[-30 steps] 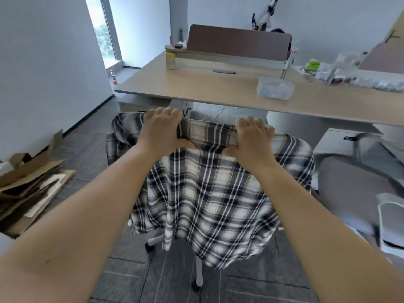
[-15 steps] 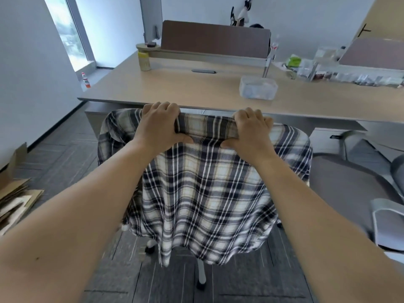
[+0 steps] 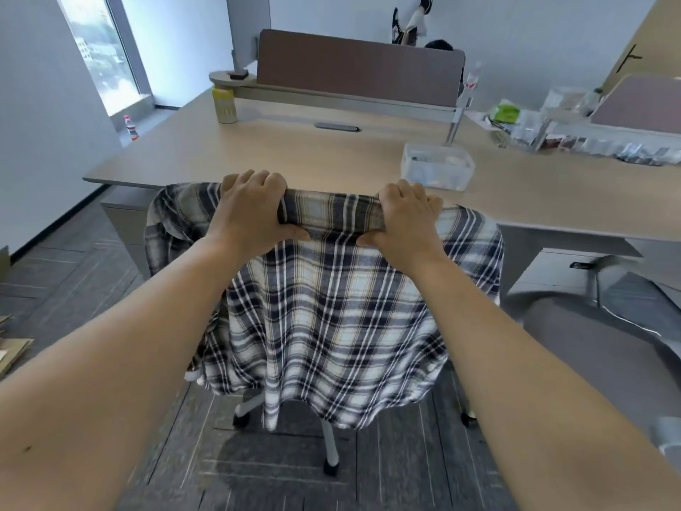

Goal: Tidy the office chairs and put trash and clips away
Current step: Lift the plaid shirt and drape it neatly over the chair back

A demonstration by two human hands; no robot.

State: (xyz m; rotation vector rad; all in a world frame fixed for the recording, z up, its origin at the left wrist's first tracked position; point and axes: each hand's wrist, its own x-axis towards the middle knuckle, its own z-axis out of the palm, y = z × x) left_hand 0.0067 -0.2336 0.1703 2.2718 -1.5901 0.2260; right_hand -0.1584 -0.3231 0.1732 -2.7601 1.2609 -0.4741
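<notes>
At far left I see a window (image 3: 99,57) with a small bottle (image 3: 131,128) on the floor below it, and cardboard (image 3: 11,348) at the left frame edge, well apart from the chair (image 3: 333,442). Open grey floor (image 3: 70,267) lies between the wall and the chair's left side.

My left hand (image 3: 250,212) is curled closed over the top edge of the chair back, fingers over the far side and thumb pressed on the near side, gripping through the plaid shirt (image 3: 331,319) draped over it. The shirt hides the whole backrest; only the white base legs and castors show under its hem. My right hand (image 3: 405,219) is clamped the same way on the top edge, just right of centre, with a strip of folded collar between the two hands.

The chair back stands just at the worktop (image 3: 294,153) near edge; whether they touch I cannot tell. On the worktop, a yellow jar (image 3: 224,106) sits back left by the divider (image 3: 359,68), and a clear box (image 3: 436,169) sits near the front edge beyond my right hand. Clutter (image 3: 575,138) lines the far right.

A grey chair (image 3: 589,348) sits just beside mine on the right, leaving little room on that side.
</notes>
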